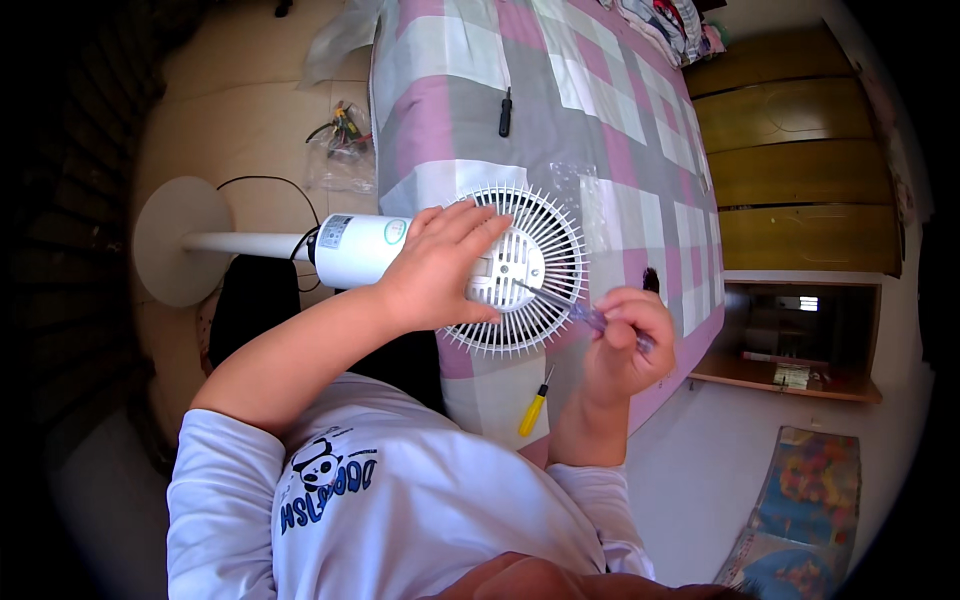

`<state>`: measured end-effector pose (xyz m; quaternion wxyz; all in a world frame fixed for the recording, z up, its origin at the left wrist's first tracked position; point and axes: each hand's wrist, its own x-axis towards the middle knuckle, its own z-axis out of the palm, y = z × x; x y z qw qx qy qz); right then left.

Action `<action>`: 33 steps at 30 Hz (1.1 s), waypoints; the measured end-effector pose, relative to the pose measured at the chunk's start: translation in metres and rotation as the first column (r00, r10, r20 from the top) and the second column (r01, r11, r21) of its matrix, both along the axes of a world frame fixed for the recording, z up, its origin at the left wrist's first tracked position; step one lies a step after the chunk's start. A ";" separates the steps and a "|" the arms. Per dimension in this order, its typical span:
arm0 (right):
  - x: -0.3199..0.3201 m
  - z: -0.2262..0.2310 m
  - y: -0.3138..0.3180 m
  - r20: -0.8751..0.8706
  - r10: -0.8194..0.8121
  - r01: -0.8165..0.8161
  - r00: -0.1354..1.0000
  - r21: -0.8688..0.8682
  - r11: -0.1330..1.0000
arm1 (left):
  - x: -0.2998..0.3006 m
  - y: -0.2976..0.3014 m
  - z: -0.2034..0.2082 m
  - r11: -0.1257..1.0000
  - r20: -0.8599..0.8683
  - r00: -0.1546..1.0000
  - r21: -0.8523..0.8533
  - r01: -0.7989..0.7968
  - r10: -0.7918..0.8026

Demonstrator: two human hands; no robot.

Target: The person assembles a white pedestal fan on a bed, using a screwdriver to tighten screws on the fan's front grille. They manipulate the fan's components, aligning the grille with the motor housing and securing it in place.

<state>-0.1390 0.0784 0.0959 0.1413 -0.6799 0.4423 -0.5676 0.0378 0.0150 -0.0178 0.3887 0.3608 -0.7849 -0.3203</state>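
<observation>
A white fan (pixel 360 251) lies on its side, its round spiked grille (pixel 565 235) resting on the bed. My left hand (pixel 437 262) lies across the fan's slotted rear housing, fingers along one side and thumb along the other, gripping it. In my right hand (pixel 632 340) is a screwdriver (pixel 588 316) with a clear purplish handle, the fingers closed round it. Its thin shaft points left, and the tip meets the slotted housing near a screw hole. My palm partly hides the join between the grille and the fan's neck.
A yellow-handled screwdriver (pixel 534 410) lies on the checked bedspread (pixel 430 120) close to me, and a black-handled one (pixel 505 115) farther off. The fan's round base (pixel 180 240) extends left, with a black cord (pixel 270 179). A plastic bag of parts (pixel 343 145) sits on the floor.
</observation>
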 end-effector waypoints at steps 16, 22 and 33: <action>0.030 0.007 -0.054 -0.519 0.127 -0.075 0.846 0.120 0.990 | -0.003 0.005 -0.008 0.999 0.033 0.999 0.051 0.011 -0.013; 0.037 0.005 -0.060 -0.657 0.155 -0.059 0.738 0.167 0.984 | -0.003 0.005 -0.010 1.000 0.032 0.999 0.024 -0.009 0.008; 0.037 0.022 -0.067 -0.634 0.396 -0.181 0.664 0.377 0.908 | -0.003 0.006 -0.013 1.000 0.064 0.998 -0.004 -0.006 0.006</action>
